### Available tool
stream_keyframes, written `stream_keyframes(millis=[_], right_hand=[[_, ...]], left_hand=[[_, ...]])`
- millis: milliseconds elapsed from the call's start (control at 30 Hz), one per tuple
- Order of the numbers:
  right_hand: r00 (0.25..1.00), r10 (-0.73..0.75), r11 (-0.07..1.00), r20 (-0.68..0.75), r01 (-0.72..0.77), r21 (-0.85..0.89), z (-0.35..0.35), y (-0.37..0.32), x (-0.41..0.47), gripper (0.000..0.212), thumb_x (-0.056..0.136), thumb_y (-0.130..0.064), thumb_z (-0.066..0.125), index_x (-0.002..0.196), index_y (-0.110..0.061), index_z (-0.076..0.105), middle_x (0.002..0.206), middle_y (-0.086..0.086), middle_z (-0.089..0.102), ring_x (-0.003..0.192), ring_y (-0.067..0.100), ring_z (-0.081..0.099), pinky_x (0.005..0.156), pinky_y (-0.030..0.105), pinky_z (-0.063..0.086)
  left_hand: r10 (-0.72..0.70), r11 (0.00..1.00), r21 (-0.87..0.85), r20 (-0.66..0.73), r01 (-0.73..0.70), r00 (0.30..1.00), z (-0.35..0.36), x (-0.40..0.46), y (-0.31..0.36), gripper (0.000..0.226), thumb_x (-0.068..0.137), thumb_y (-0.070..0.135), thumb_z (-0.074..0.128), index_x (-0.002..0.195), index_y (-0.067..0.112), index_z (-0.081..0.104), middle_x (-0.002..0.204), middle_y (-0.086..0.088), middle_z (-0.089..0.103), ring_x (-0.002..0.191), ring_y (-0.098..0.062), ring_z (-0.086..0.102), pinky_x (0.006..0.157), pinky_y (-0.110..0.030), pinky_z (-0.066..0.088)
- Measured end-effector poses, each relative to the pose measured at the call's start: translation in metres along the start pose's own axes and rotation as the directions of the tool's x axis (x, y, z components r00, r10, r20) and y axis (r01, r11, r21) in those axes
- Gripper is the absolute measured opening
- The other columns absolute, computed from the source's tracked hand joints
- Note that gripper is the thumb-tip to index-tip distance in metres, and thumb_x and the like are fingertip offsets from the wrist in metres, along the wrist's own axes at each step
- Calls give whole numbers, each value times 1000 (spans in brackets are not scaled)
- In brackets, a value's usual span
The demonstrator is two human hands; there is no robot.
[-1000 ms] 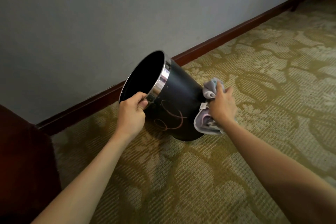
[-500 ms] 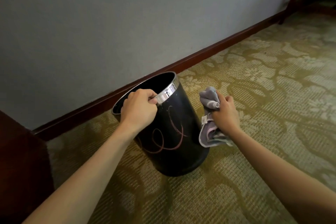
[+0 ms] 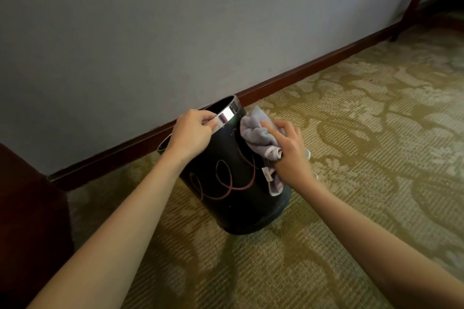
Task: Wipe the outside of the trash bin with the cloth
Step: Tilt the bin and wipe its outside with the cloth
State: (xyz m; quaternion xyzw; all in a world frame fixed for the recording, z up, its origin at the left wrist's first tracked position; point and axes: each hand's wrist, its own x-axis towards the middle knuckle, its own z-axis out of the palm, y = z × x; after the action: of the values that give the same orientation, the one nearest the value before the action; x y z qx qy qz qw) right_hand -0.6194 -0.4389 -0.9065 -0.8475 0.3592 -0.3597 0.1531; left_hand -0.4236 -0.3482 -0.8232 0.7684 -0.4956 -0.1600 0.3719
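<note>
Nearby, baseboard backs the bin; left grip holds rim, right grip cloth.

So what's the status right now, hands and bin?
Left hand grips bin rim. Right hand presses cloth on bin's upper side. Bin on carpet, nothing in the way.

Wall close behind trash bin; dark furniture left; open carpet right, front.
</note>
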Motion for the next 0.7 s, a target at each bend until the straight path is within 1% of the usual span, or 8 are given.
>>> stream_keyframes(millis=[67,133,200,367,500,567,633,700], right_hand=[[999,35,999,-5,-35,-41,5,8,-13,69,75,9,60,134,-25,52,128,13,50,105,34,45,82,46,43],[997,71,996,-14,-72,-61,9,14,-23,66,76,8,61,134,-23,53,126,15,52,101,35,46,79,49,44],[997,79,994,-17,-80,-78,11,18,-25,63,78,7,61,133,-22,53,124,16,53,97,36,46,76,50,44],[996,93,991,10,-92,-100,14,14,-13,60,80,4,60,134,-22,52,125,16,52,100,37,45,80,49,42],[995,101,988,14,-98,-116,16,10,-8,62,80,4,59,135,-22,51,127,16,51,101,37,44,81,50,42],[995,103,988,13,-101,-119,16,10,-11,62,80,5,58,136,-21,52,128,15,51,103,37,45,81,50,42],[993,117,987,1,-116,-116,15,12,-14,62,80,7,57,136,-20,51,129,15,51,105,36,44,82,49,42],[990,144,984,-4,-144,-108,10,14,-16,63,81,8,53,137,-21,50,130,13,50,107,35,43,84,49,41]], left_hand=[[62,998,4,93,-62,994,-9,0,-9,29,95,38,48,119,28,63,111,10,65,104,-9,56,78,-27,45],[70,997,0,194,-71,979,-23,-3,-22,49,89,58,44,130,32,53,124,11,58,114,-8,49,90,-32,44],[62,998,-19,257,-59,964,-36,-10,-39,60,81,64,42,133,35,48,124,14,56,117,-7,49,95,-35,45],[-10,998,-57,290,28,957,-57,-24,-79,28,95,40,44,120,48,52,113,29,57,108,12,50,88,-21,43],[-37,995,-81,216,56,976,-57,-27,-89,34,100,22,39,129,29,54,128,10,57,123,-4,47,100,-30,40],[-9,996,-88,159,24,987,-52,-28,-87,33,99,16,40,126,28,56,120,14,59,115,0,50,91,-18,40],[23,996,-88,107,-13,994,-45,-28,-81,35,98,11,43,120,33,56,105,26,57,100,15,51,75,-4,40],[40,994,-101,69,-33,997,-38,-26,-78,37,96,5,44,121,29,57,99,31,53,88,27,48,66,4,38]])
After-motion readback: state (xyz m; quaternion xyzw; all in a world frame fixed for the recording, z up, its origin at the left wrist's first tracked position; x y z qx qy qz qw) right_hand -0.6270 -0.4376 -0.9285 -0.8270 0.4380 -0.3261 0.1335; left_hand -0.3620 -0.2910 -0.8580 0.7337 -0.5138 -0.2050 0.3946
